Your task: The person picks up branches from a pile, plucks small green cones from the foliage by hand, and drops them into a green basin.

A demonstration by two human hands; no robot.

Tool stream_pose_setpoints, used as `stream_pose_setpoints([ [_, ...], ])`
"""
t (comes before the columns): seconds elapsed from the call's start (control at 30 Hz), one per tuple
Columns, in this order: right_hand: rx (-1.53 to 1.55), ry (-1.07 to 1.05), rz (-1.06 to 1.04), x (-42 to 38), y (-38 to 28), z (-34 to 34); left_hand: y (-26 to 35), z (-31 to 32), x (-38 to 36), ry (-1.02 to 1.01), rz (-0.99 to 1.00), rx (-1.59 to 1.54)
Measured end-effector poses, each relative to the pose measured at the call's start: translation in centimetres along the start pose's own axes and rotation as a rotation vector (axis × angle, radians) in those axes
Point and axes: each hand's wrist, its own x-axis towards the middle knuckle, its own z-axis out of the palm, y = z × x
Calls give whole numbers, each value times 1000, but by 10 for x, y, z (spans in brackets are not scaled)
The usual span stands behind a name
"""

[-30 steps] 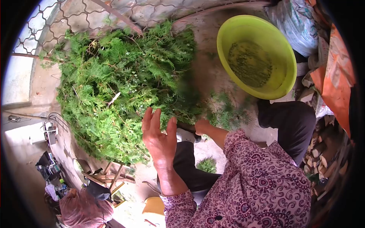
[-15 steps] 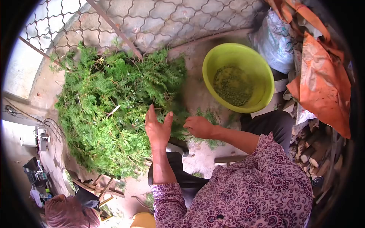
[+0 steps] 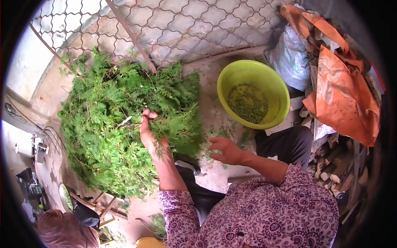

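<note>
A big heap of green leafy branches (image 3: 107, 136) lies on the ground at left and centre. My left hand (image 3: 149, 134) is at the heap's right part, its fingers curled round a green branch, with a leafy sprig crossing the wrist. To the right of the heap, my right hand (image 3: 225, 151) is held above the ground with fingers slightly apart and nothing visible in them. Beyond it stands a yellow-green basin (image 3: 281, 111) with many small green berries (image 3: 250, 105) in its bottom.
Wire mesh (image 3: 186, 25) runs along the wall behind the heap. On the right are a white sack (image 3: 291, 58), an orange sheet (image 3: 345, 97) and stacked firewood (image 3: 331, 169). A wooden frame (image 3: 111, 206) and a yellow object (image 3: 149, 243) are at lower left.
My left hand has moved left into the branches, and its spread fingers have closed round one. My right hand has moved slightly right and down, and its fingers have loosened.
</note>
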Motion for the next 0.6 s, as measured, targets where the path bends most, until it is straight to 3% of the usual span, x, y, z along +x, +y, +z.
stream_pose_setpoints([
  [0.1,14,22,108,-6,9,4,4,10,-6,54,7,-29],
  [0.17,267,-81,458,11,-3,-16,7,10,-9,0,-41,-130],
  [0.2,268,-87,456,18,-5,-20,7,12,-11,4,-36,-130],
  [0.27,299,61,575,32,-6,-28,8,16,-13,29,-5,-91],
  [0.4,479,213,429,66,-16,-35,10,14,-13,-15,-51,-165],
  [0.47,240,260,245,78,-26,-36,9,16,-15,7,-36,-147],
  [0.6,217,154,193,102,-44,-20,-3,14,-16,1,-78,10],
])
